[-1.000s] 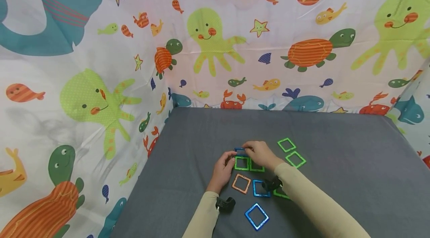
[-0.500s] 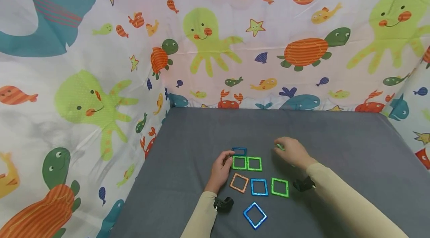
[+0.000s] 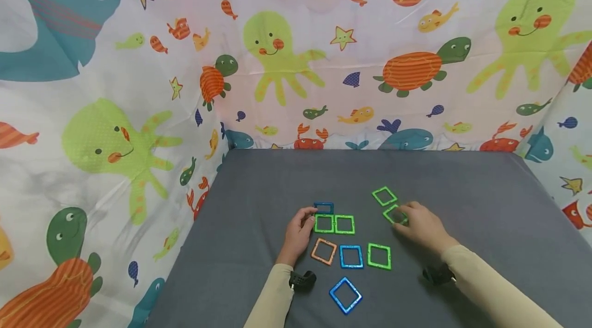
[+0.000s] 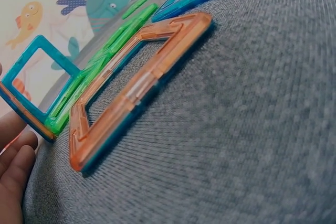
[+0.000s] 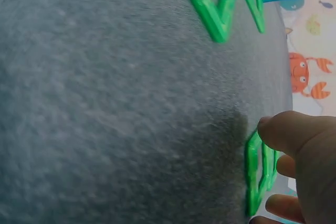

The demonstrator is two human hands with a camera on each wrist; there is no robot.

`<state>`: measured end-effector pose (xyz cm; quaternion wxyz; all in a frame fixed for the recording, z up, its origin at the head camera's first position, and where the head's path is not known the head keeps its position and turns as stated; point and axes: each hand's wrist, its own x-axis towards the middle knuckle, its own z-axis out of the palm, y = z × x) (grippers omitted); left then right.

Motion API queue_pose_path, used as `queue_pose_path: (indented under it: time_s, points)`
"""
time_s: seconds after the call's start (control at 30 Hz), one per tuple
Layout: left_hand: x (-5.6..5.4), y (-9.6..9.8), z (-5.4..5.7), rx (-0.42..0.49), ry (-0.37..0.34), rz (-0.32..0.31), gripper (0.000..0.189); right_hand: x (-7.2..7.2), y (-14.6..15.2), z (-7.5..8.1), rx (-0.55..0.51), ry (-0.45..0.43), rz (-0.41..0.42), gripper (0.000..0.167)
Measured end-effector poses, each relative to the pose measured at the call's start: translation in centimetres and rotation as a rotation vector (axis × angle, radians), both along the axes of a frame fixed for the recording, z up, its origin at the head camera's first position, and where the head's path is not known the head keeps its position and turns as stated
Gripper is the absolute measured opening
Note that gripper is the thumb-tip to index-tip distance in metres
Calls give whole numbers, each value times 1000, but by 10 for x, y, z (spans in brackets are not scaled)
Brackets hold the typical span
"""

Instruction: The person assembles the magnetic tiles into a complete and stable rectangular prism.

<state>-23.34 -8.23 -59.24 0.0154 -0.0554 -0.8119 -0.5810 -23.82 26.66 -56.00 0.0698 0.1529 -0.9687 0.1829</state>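
Note:
On the left, my left hand (image 3: pixel 298 231) rests its fingertips against a small standing structure of magnetic tiles. A blue tile (image 4: pixel 42 85) stands upright at the back of two flat green tiles (image 3: pixel 335 224), and the edge of an orange tile (image 4: pixel 23 108) stands beside my left fingers (image 4: pixel 21 156). My right hand (image 3: pixel 424 227) is over the right side of a loose green tile (image 5: pixel 253 174), its fingers spread and the thumb tip overlapping the tile's edge. Another green tile (image 3: pixel 384 196) lies just beyond it.
Nearer me lie a flat orange tile (image 3: pixel 324 251), a blue tile (image 3: pixel 351 257), a green tile (image 3: pixel 379 256) and another blue tile (image 3: pixel 345 295). A grey cloth (image 3: pixel 259 179) covers the table. Sea-animal printed sheets (image 3: pixel 314 50) hang at the back and sides.
My right hand has left the upright blue tile and moved right, first to the far loose green tile, then to the nearer one. My left hand has stayed at the structure.

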Motion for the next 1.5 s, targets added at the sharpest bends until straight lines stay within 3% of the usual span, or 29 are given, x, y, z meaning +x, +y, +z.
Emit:
queue_pose_path:
  time_s: [0.57, 1.5]
  points:
    - [-1, 0, -9, -10, 31, 16, 26, 2, -7, -11, 15, 20, -21, 33]
    - [0, -2, -7, -6, 28, -16, 29, 3, -9, -19, -61, 23, -47, 29]
